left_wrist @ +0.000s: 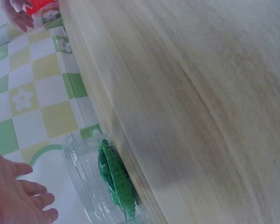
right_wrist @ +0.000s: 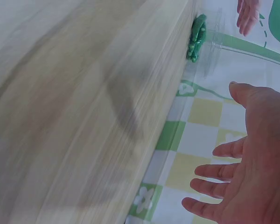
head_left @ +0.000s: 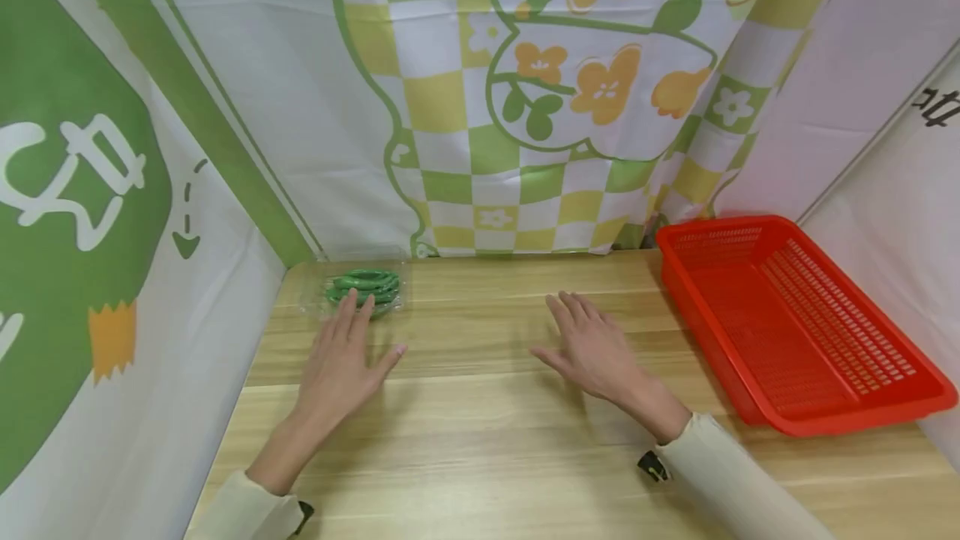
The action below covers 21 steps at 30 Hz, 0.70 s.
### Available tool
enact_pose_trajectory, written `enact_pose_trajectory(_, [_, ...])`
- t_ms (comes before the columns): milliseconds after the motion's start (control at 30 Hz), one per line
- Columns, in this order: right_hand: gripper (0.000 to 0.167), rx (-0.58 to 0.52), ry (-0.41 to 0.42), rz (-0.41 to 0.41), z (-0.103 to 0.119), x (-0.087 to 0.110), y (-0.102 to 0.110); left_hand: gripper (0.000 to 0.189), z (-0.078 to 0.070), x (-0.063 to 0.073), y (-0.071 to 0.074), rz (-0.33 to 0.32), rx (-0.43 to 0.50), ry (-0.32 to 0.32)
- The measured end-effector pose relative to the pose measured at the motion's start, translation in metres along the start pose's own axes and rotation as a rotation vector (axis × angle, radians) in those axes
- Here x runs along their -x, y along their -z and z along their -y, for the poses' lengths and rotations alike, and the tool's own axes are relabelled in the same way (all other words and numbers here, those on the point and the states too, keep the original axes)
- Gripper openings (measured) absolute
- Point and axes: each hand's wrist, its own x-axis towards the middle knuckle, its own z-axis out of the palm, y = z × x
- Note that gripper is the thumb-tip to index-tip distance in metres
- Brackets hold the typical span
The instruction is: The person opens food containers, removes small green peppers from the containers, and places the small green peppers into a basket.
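Note:
Long green vegetables, resembling green chili peppers, lie in a clear plastic box at the back left of the wooden table. My left hand hovers just in front of the box, fingers extended, thumb spread, holding nothing. In the head view its fingertips overlap the near edge of the vegetables. My right hand hangs over the middle right of the table with straight, spread fingers and nothing in its grasp. In the right wrist view, the vegetables appear beyond its thumb.
A red plastic basket with slotted walls stands on the right side of the table. Behind the wooden table hangs a green-and-yellow checked cloth. Printed fabric walls close in the left and right sides.

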Motion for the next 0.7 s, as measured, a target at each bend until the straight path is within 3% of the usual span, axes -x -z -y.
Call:
enact_pose_trajectory(167, [0.085, -0.046, 0.01, 0.007, 0.009, -0.012, -0.004, 0.089, 0.005, -0.003, 0.005, -0.058, 0.062, 0.013])
enact_pose_trajectory(300, [0.086, -0.123, 0.004, 0.04, 0.017, -0.022, -0.009, 0.087, 0.013, -0.005, 0.007, -0.077, 0.176, 0.07])
enact_pose_trajectory(433, [0.086, -0.22, -0.003, 0.071, 0.027, -0.034, -0.014, 0.086, 0.022, -0.006, 0.008, -0.102, 0.265, 0.128])
enact_pose_trajectory(700, [0.084, -0.412, -0.048, 0.114, 0.046, -0.059, -0.023, 0.083, 0.034, -0.013, 0.017, -0.18, 0.431, 0.18])
